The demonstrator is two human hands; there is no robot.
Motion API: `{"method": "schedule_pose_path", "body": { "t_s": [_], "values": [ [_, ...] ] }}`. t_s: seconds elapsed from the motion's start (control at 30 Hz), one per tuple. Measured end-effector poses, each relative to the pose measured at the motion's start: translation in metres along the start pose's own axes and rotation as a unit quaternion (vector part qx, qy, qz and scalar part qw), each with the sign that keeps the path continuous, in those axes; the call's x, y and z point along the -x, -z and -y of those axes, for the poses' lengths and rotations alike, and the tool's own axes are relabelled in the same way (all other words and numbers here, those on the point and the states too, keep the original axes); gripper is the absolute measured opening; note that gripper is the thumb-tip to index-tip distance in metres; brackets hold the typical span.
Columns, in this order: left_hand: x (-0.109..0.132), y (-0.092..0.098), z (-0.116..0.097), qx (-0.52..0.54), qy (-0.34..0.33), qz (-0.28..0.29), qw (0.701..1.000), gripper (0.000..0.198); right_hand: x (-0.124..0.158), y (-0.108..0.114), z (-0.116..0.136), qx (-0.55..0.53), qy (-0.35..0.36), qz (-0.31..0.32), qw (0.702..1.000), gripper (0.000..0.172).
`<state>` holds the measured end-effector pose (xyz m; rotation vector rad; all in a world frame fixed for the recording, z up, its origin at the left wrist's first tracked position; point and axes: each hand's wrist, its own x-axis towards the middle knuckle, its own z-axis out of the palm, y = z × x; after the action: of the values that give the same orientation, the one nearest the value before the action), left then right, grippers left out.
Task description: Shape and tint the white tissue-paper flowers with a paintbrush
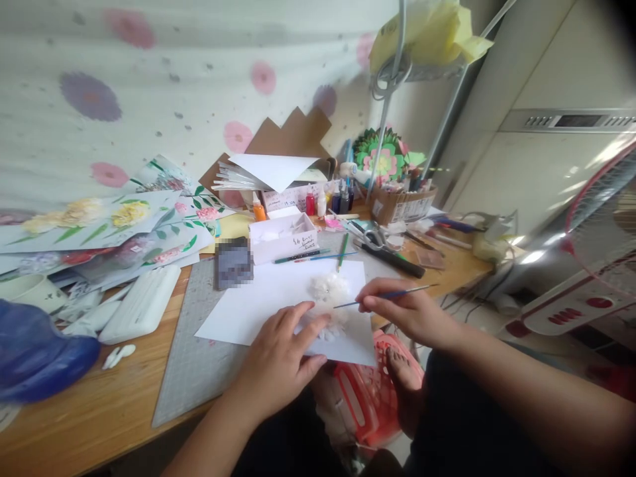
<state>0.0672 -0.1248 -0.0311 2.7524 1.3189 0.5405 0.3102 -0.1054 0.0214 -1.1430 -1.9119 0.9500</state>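
Note:
A white sheet of paper lies on a grey cutting mat at the desk's front edge. A white paper flower sits on the sheet. My left hand rests flat on the sheet's near edge, fingers spread, touching white petals below the flower. My right hand pinches a thin blue-handled paintbrush, its tip pointing left at the flower.
A white box, pencils, small paint bottles, scissors and a black marker crowd the back. Flower-printed sheets and a white case lie left, a blue object far left. A red basket sits below the desk, a fan right.

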Motion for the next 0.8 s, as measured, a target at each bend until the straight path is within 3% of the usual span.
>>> {"method": "schedule_pose_path", "body": {
  "t_s": [0.1, 0.2, 0.27, 0.4, 0.47, 0.67, 0.8],
  "values": [
    [0.000, 0.000, -0.001, -0.008, 0.006, -0.015, 1.000, 0.040, 0.001, 0.008, -0.002, 0.020, 0.009, -0.036, 0.999, 0.029],
    [0.005, 0.000, -0.002, 0.007, 0.027, -0.071, 0.997, 0.030, 0.010, 0.016, -0.003, 0.036, 0.028, -0.108, 0.993, 0.036],
    [0.008, 0.001, -0.001, 0.015, 0.024, -0.095, 0.995, 0.028, 0.019, 0.017, -0.002, 0.043, 0.034, -0.118, 0.991, 0.038],
    [0.001, 0.002, 0.000, 0.030, 0.032, -0.064, 0.997, 0.040, 0.037, 0.011, -0.001, 0.036, 0.024, -0.091, 0.995, 0.040],
    [-0.009, -0.001, 0.000, 0.034, 0.054, -0.043, 0.997, 0.049, 0.045, 0.006, -0.003, 0.028, 0.020, -0.108, 0.994, 0.041],
    [-0.040, -0.014, -0.007, 0.044, 0.099, -0.042, 0.993, 0.057, 0.073, -0.020, -0.028, -0.036, -0.086, -0.177, 0.980, 0.044],
    [-0.046, -0.014, -0.013, 0.070, 0.092, -0.057, 0.992, 0.040, 0.083, -0.028, -0.037, -0.064, -0.129, -0.185, 0.972, 0.038]
  ]
}}
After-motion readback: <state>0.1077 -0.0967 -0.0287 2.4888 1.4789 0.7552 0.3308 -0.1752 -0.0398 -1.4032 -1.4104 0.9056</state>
